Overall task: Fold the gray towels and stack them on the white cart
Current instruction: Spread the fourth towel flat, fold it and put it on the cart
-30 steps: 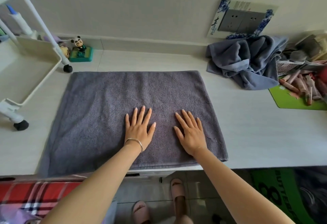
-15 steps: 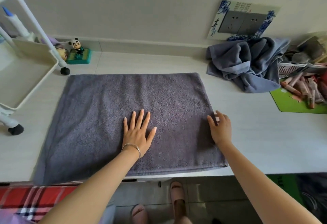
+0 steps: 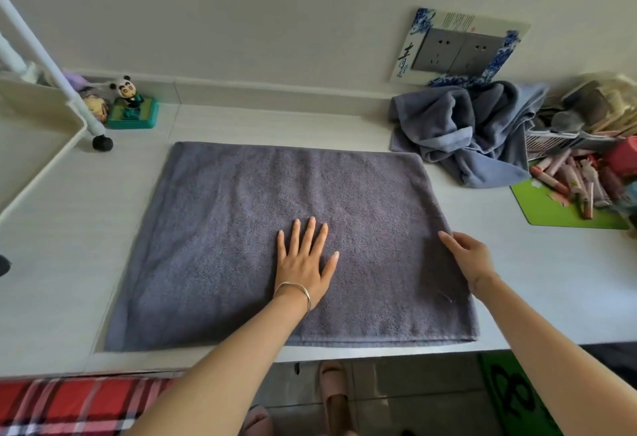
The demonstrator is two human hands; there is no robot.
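Gray towel [image 3: 224,228] long axis: 9–3 o'clock. Left hand [image 3: 305,263] flat on centre, fingers straight; right hand [image 3: 468,256] at 3 o'clock edge, pinch not discernible.

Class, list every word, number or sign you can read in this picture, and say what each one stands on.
"青": black, on the left side of the socket surround.
Small marks under it and the lines along its top: too small to read.
Black print on the green floor mat: cut off, unreadable.
Print on the pink sticks: too blurred.
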